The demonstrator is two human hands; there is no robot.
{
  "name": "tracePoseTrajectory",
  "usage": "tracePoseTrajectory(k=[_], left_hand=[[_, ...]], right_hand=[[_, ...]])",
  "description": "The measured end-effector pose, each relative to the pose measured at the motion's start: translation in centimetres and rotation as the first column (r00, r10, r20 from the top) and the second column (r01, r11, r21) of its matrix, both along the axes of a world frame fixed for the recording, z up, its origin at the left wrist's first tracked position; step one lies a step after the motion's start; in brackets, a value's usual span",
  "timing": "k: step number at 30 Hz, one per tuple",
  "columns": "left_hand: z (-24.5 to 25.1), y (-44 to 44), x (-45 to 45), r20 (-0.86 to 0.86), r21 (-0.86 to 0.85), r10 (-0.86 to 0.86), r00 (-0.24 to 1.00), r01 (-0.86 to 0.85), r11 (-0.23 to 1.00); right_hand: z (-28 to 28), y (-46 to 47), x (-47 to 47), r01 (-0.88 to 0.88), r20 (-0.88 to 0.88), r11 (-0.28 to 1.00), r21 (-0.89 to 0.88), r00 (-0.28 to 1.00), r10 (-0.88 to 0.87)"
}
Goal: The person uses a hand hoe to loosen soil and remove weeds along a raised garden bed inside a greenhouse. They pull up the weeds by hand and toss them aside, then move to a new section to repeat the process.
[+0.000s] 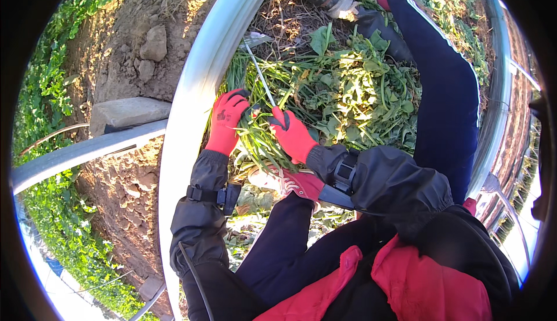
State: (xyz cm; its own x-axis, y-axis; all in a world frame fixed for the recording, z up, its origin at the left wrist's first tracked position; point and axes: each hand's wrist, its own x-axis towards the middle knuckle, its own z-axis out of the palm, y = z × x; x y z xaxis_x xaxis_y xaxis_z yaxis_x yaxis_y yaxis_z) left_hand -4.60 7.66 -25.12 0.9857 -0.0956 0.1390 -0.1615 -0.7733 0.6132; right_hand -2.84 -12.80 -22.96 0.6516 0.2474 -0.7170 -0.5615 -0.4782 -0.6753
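Note:
My left hand (pixel 228 118), in a red glove with dark fingertips, lies on long green leaf blades (pixel 261 142) with its fingers bent. Whether it grips any blades cannot be told. To its right, my right hand (pixel 292 134), in a matching glove, is closed around the lower end of a thin, pale rod-like tool (pixel 260 74). The tool slants up and left over the greens; its far end lies by a small pale scrap (pixel 256 39). A heap of broad-leaved cut greens (pixel 361 99) spreads right of my hands.
A thick pale curved pipe (pixel 187 103) runs close along my left side, joined by a thinner bar (pixel 87 151). Beyond it are a concrete block (pixel 126 112), soil clods (pixel 154 45) and leafy plants (pixel 56 216). My red shoe (pixel 304 184) is just below my hands. Dark boots (pixel 378 29) lie at the top.

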Motion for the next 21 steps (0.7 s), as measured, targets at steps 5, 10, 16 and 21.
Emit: tracePoseTrajectory(k=[5, 10, 16, 21], left_hand=[[-1.1, 0.2, 0.1, -0.086, -0.31, 0.093, 0.992, -0.115, 0.944], [-1.2, -0.6, -0.4, -0.054, -0.344, 0.13, 0.99, -0.141, 0.928], [-1.5, -1.1, 0.3, 0.083, -0.32, 0.164, 0.983, -0.13, 0.938], [-1.3, -1.4, 0.4, 0.029, -0.424, 0.259, 0.965, -0.223, 0.878]], right_hand=[[-2.0, 1.0, -0.5, 0.043, -0.003, 0.997, 0.064, 0.999, -0.043], [0.7, 1.6, -0.4, 0.048, -0.004, 0.997, -0.058, 0.999, -0.048], [2.1, 2.2, 2.1, 0.165, -0.202, 0.981, 0.1, 0.969, -0.142], [0.8, 1.0, -0.1, 0.004, -0.135, 0.998, -0.069, 0.991, -0.014]])
